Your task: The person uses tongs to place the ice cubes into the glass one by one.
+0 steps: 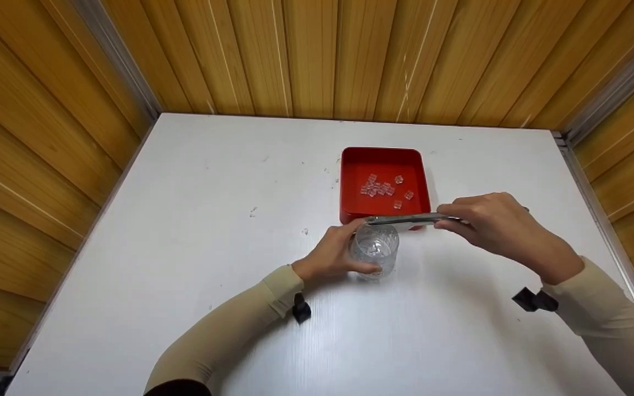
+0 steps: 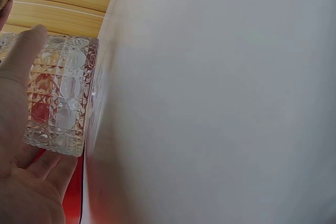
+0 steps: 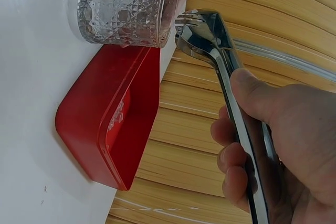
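Observation:
A clear glass (image 1: 386,256) with a cut pattern stands on the white table, and my left hand (image 1: 331,256) holds it round its side. In the left wrist view the thumb lies along the near side of the patterned glass (image 2: 65,90), the other fingers behind it. My right hand (image 1: 496,228) grips metal tongs (image 3: 231,85); their fork-and-spoon tips are close together just above the glass's mouth. I cannot tell whether anything is between the tips. Behind the glass is a red square tray (image 1: 350,165) with several small clear cubes (image 1: 375,188) inside.
The white table (image 1: 229,220) has small marks and specks scattered over it. Wood-panelled walls (image 1: 306,60) rise at its back and sides. The tray's front edge lies right behind the glass, partly under the tongs in the head view.

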Motion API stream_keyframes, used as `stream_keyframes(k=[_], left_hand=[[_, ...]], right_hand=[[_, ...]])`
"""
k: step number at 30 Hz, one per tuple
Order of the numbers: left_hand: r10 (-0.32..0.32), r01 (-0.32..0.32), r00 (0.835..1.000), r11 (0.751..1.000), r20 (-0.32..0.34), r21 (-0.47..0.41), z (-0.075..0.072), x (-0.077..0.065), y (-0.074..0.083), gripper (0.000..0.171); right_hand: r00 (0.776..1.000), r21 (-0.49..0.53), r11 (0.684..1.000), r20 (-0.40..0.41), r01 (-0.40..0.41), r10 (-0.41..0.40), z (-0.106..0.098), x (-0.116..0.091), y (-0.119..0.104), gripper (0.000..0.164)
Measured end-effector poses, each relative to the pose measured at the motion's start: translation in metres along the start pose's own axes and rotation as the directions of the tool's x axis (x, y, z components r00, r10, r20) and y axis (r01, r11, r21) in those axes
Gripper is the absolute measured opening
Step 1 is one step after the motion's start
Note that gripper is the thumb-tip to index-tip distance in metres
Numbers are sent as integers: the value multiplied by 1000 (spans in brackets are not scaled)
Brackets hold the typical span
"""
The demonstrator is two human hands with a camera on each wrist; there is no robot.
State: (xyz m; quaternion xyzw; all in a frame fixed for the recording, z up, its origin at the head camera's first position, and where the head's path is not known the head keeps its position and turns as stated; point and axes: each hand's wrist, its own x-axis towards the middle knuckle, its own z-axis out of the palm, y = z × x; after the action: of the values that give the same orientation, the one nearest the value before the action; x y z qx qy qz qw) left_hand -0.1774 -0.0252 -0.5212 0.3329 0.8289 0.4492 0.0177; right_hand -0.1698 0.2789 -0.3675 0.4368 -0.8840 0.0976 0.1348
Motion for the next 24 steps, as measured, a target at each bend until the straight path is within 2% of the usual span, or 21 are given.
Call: stream_keyframes(k=[6,15,24], left_hand=[[-8,8,1000,1000,9,-11,0,0,0,86],[22,-22,1000,999,-1,-26,-1,1,0,86],[30,-30,1000,1000,-4,10,0,1,0,81]], right_hand=[[1000,1,1000,10,-16,16,1,0,-2,20],[999,10,1000,28,-24,24,4,-3,-3,21],[1000,35,999,21,-9,8,9,-4,-1,22]])
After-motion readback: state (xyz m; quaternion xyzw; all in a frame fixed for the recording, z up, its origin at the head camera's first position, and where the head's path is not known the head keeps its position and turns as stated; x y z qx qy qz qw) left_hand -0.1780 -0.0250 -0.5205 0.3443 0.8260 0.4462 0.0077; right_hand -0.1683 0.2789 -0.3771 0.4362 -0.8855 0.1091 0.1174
